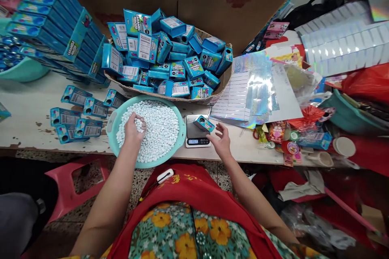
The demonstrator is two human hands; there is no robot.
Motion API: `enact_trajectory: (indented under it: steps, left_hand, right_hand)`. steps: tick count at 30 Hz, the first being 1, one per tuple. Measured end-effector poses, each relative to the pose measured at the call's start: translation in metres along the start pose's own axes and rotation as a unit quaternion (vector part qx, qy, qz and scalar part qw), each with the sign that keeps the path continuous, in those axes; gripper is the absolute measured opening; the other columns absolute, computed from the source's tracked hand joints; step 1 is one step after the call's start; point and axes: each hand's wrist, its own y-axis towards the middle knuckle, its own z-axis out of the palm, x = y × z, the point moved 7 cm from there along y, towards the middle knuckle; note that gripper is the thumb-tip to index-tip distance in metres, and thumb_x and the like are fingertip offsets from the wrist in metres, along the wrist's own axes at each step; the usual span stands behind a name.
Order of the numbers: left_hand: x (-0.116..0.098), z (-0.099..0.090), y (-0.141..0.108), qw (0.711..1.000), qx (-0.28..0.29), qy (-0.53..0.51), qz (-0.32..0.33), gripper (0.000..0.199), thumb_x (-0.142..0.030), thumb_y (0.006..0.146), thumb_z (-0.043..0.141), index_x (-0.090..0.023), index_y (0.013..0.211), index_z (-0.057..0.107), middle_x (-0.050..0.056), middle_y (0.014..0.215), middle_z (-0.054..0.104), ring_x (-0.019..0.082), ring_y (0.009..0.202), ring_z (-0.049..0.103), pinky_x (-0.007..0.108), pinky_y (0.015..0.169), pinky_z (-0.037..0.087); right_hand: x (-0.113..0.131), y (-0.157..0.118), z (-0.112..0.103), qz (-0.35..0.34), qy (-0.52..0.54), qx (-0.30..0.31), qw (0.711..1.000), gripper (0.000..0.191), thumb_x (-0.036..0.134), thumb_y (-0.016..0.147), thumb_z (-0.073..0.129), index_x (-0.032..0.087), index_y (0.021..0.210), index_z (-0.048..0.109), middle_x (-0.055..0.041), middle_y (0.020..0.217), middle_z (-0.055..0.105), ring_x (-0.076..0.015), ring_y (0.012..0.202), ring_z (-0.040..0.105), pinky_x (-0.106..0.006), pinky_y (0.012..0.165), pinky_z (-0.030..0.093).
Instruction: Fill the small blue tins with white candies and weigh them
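On the white digital scale with a silver plate (pixel 192 132): small glossy blue carton (pixel 204 124), right hand (pixel 223 142) nearer.
Carton sits just left of the right grip, long axis slanting down toward it; fingers spread, grasping nothing, can't tell from here if the thumb touches. Left hand (pixel 133 129), farther off, fingers curled round some small white pellets (pixel 159 125) in the round mint-green plastic bowl (pixel 181 131).

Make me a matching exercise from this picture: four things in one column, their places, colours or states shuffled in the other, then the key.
Column one
1. Left hand
2. Scale
3. Carton
4. Stool

Column two
A. Heaped with blue boxes
B. Pink
C. Over the green bowl, curled around some white pieces
D. Bearing a single box

Right pairs: 1-C, 2-D, 3-A, 4-B
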Motion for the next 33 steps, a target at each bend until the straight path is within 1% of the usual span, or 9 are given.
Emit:
enact_trajectory:
  steps: [2, 5, 9, 13, 16, 18, 23, 26, 33]
  left_hand:
    - [-0.011, 0.001, -0.004, 0.987, -0.020, 0.099, 0.121, 0.031, -0.045, 0.079, 0.055, -0.018, 0.066, 0.050, -0.002, 0.057, 0.048, 0.009, 0.047, 0.045, 0.020, 0.044, 0.034]
    - [-0.020, 0.011, -0.015, 0.917, -0.003, 0.303, 0.258, 0.031, -0.045, 0.079, 0.056, -0.017, 0.065, 0.057, 0.001, 0.064, 0.057, 0.015, 0.065, 0.055, 0.025, 0.063, 0.044]
    - [-0.019, 0.014, -0.022, 0.810, 0.010, 0.483, 0.333, 0.025, -0.041, 0.084, 0.053, -0.019, 0.082, 0.064, 0.005, 0.090, 0.064, 0.022, 0.091, 0.057, 0.032, 0.084, 0.043]
    - [-0.005, 0.027, -0.026, 0.679, 0.096, 0.620, 0.380, 0.029, -0.037, 0.084, 0.055, -0.018, 0.104, 0.063, 0.010, 0.112, 0.060, 0.027, 0.107, 0.051, 0.040, 0.094, 0.038]
    - [0.002, 0.032, -0.024, 0.631, 0.131, 0.670, 0.369, 0.028, -0.033, 0.085, 0.053, -0.018, 0.107, 0.063, 0.011, 0.111, 0.059, 0.028, 0.105, 0.049, 0.041, 0.092, 0.039]
    - [0.001, 0.034, -0.022, 0.627, 0.140, 0.674, 0.365, 0.025, -0.031, 0.084, 0.054, -0.018, 0.104, 0.064, 0.011, 0.106, 0.059, 0.029, 0.103, 0.048, 0.040, 0.089, 0.040]
    - [-0.005, 0.035, -0.018, 0.659, 0.168, 0.639, 0.360, 0.015, -0.025, 0.083, 0.053, -0.019, 0.085, 0.066, 0.011, 0.092, 0.061, 0.028, 0.094, 0.051, 0.038, 0.082, 0.040]
    - [-0.006, 0.033, -0.018, 0.652, 0.169, 0.646, 0.359, 0.019, -0.022, 0.085, 0.046, -0.019, 0.083, 0.065, 0.011, 0.089, 0.060, 0.027, 0.091, 0.052, 0.036, 0.080, 0.040]
    - [-0.021, 0.033, -0.036, 0.676, 0.115, 0.603, 0.408, 0.024, -0.031, 0.086, 0.052, -0.020, 0.102, 0.065, 0.014, 0.119, 0.055, 0.032, 0.110, 0.047, 0.044, 0.096, 0.034]
  right_hand:
    - [0.008, 0.006, 0.012, -0.016, -0.016, 0.000, 1.000, 0.076, 0.042, 0.059, 0.079, 0.021, 0.124, 0.045, -0.0126, 0.127, 0.052, -0.0260, 0.115, 0.051, -0.043, 0.091, 0.047]
    - [0.005, 0.009, 0.020, -0.002, -0.022, -0.005, 1.000, 0.076, 0.043, 0.058, 0.080, 0.021, 0.122, 0.045, -0.0120, 0.125, 0.052, -0.0262, 0.113, 0.052, -0.044, 0.092, 0.046]
    - [-0.003, 0.006, 0.017, -0.004, -0.023, -0.007, 1.000, 0.080, 0.043, 0.057, 0.080, 0.022, 0.124, 0.043, -0.0121, 0.126, 0.051, -0.0265, 0.116, 0.051, -0.044, 0.092, 0.046]
    - [-0.005, 0.005, 0.014, -0.015, -0.023, -0.010, 1.000, 0.078, 0.043, 0.059, 0.079, 0.022, 0.124, 0.043, -0.0118, 0.125, 0.052, -0.0261, 0.115, 0.051, -0.043, 0.091, 0.047]
    - [-0.001, 0.006, 0.015, -0.019, -0.022, -0.013, 0.999, 0.076, 0.043, 0.059, 0.079, 0.022, 0.123, 0.044, -0.0118, 0.125, 0.052, -0.0261, 0.115, 0.051, -0.043, 0.090, 0.047]
    - [0.000, 0.006, 0.017, -0.017, -0.026, -0.013, 0.999, 0.075, 0.043, 0.059, 0.079, 0.022, 0.123, 0.045, -0.0117, 0.126, 0.052, -0.0262, 0.115, 0.051, -0.043, 0.090, 0.047]
    - [-0.002, 0.001, 0.019, -0.012, -0.027, -0.005, 1.000, 0.073, 0.044, 0.060, 0.078, 0.022, 0.123, 0.047, -0.0108, 0.125, 0.051, -0.0245, 0.111, 0.052, -0.042, 0.089, 0.049]
    - [-0.005, -0.002, 0.017, -0.006, -0.025, -0.011, 1.000, 0.072, 0.045, 0.060, 0.078, 0.021, 0.121, 0.048, -0.0099, 0.121, 0.052, -0.0235, 0.108, 0.053, -0.042, 0.087, 0.050]
    - [0.005, 0.010, 0.028, -0.023, -0.027, -0.016, 0.999, 0.065, 0.046, 0.062, 0.076, 0.019, 0.116, 0.052, -0.0094, 0.115, 0.057, -0.0227, 0.101, 0.056, -0.039, 0.086, 0.048]
